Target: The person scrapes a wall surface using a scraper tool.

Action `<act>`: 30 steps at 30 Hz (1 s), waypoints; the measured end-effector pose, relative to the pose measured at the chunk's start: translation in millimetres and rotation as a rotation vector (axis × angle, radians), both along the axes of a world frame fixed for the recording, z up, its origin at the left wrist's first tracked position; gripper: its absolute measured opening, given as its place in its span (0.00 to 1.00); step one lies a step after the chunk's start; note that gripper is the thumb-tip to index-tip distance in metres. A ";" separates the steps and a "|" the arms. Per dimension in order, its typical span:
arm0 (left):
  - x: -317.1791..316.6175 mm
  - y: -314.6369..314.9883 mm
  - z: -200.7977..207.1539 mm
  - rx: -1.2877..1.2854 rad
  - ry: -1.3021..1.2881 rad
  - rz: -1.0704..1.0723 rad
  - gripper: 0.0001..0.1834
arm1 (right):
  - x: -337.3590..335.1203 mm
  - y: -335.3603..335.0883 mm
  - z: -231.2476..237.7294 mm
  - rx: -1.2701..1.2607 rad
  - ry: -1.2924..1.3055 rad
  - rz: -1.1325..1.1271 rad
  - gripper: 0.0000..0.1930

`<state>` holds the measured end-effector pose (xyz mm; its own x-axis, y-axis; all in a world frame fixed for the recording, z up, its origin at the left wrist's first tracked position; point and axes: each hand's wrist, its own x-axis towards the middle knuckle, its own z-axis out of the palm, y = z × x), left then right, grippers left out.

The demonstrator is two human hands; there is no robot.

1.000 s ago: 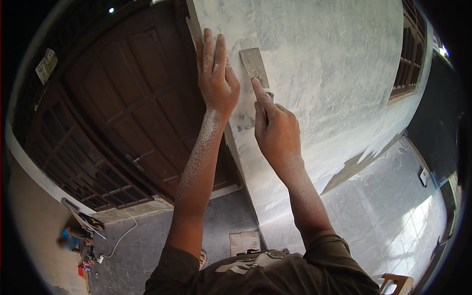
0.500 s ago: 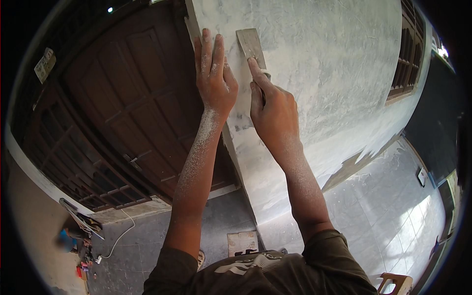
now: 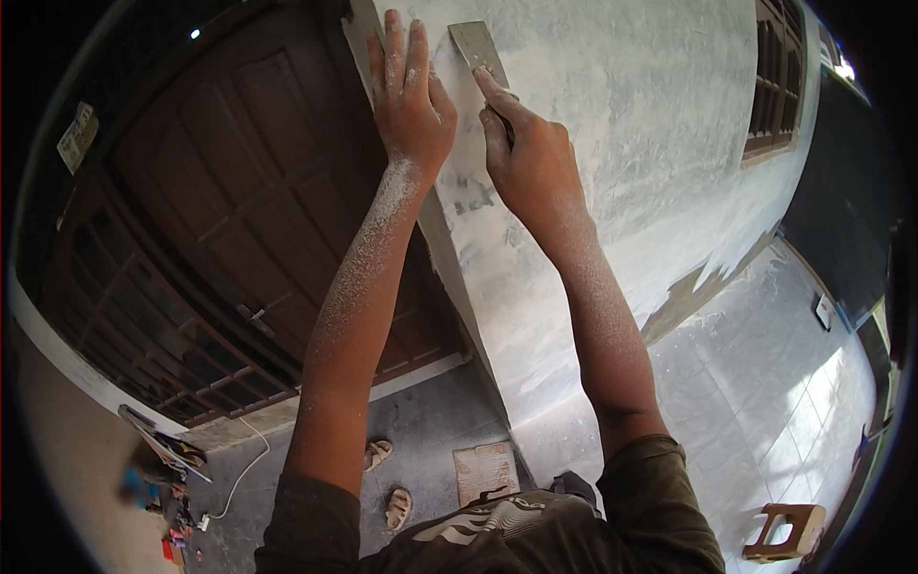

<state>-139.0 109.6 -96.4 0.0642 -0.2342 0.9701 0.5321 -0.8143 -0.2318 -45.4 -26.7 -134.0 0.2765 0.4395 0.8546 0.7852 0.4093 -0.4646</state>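
Note:
My right hand (image 3: 535, 158) is closed round the handle of a putty knife (image 3: 480, 50), with the index finger stretched along its metal blade. The blade lies against a plastered wall (image 3: 660, 134) patched in white and grey. Near the wall's corner, my left hand (image 3: 411, 110) rests on the surface with its fingers extended upward and holds nothing. White dust coats both forearms and the fingers. The knife's handle is mostly hidden inside my right hand.
Left of the corner stands a dark wooden panelled door (image 3: 258, 163). Sandals (image 3: 399, 509) and a cardboard piece (image 3: 485, 472) lie on the tiled floor below. A brown stool (image 3: 786, 532) is at lower right. A white cable (image 3: 251, 467) runs across the floor at left; a barred window (image 3: 776, 81) is at upper right.
Both hands have moved up in the picture, with the putty knife still in my right hand. The view has shifted, and more of the sandals and the stool shows.

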 end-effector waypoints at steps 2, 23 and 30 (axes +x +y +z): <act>-0.3 -0.8 5.1 0.030 0.000 0.024 0.25 | -2.0 -4.3 -1.7 -0.023 0.007 -0.003 0.20; 10.6 10.3 70.7 -0.060 -0.143 -0.202 0.28 | -0.8 -12.4 4.1 -0.003 -0.091 -0.100 0.20; 10.8 5.2 68.2 -0.076 -0.148 -0.154 0.28 | -3.0 -16.1 13.4 -0.131 -0.049 -0.129 0.20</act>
